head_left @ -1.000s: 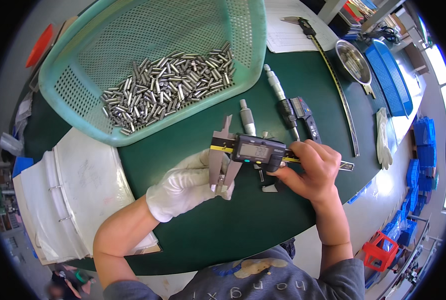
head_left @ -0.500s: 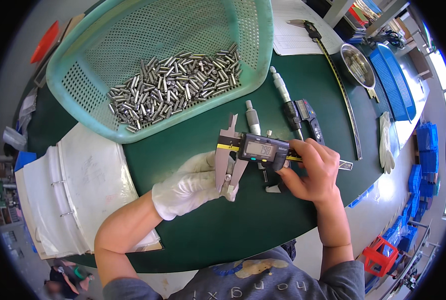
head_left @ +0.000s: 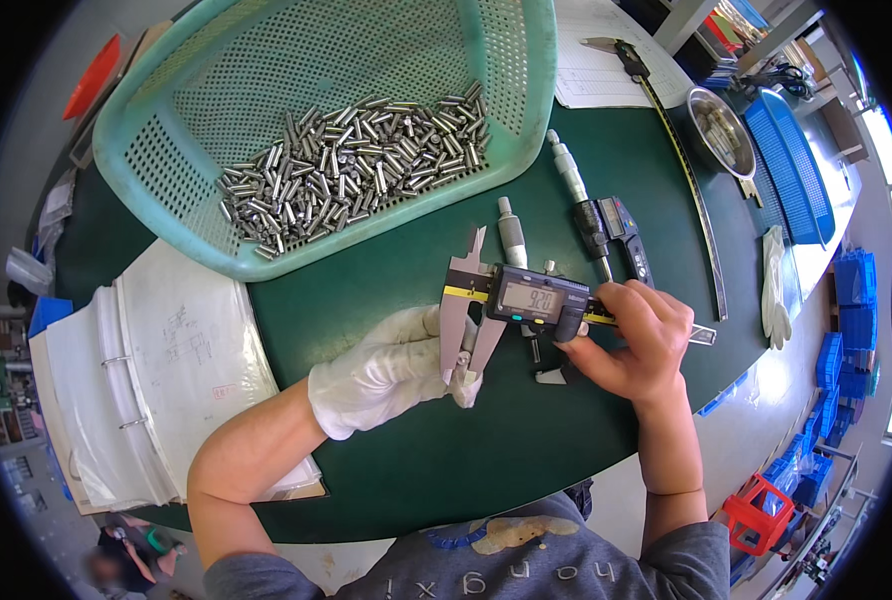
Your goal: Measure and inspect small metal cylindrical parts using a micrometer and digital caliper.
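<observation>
Green-covered worktop [head_left: 566,440] with curved edge; grey floor [head_left: 766,430] alongside; stacked blue crates [head_left: 851,300] at right under bright daylight.

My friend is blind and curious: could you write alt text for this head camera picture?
A person's bare right hand holds a digital caliper whose jaws close on a small metal pin pinched in the white-gloved left hand, above a green mat. Behind lie a teal basket of metal pins, a micrometer and an open ring binder.
</observation>
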Tool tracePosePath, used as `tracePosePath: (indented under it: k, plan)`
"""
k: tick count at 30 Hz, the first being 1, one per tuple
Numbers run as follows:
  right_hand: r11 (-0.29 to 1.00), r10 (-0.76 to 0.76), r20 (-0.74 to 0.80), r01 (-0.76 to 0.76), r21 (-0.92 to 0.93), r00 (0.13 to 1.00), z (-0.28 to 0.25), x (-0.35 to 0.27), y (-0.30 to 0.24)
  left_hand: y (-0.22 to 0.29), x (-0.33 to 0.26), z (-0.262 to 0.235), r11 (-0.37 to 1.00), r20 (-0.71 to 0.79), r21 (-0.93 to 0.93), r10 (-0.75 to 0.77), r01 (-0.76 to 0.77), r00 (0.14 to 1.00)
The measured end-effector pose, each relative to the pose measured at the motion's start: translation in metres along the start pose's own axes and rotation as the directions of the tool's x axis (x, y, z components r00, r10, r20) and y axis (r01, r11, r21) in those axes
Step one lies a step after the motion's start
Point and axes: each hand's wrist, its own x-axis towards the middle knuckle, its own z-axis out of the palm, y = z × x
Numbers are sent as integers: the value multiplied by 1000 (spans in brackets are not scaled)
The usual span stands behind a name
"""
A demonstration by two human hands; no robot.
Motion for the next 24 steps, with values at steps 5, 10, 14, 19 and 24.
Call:
tracePosePath:
  k: [5,10,14,19,24]
  plan:
    - [999,43,39,-42,-27,998,-4,0,-1,3,5,4,996,-6,-86,9,-9,1000]
    - [999,46,30,-45,-30,998,-3,-2,0,3,5,6,995,-46,-100,12,-16,999]
    - [998,51,25,-50,-27,998,0,-2,0,2,3,5,995,-54,-94,26,-31,998]
    - [998,48,0,-48,-27,999,-2,-1,-1,3,3,8,999,-71,-50,5,-9,997]
    - [995,86,94,-90,43,992,0,0,-6,2,0,2,999,-30,-42,8,-10,1000]
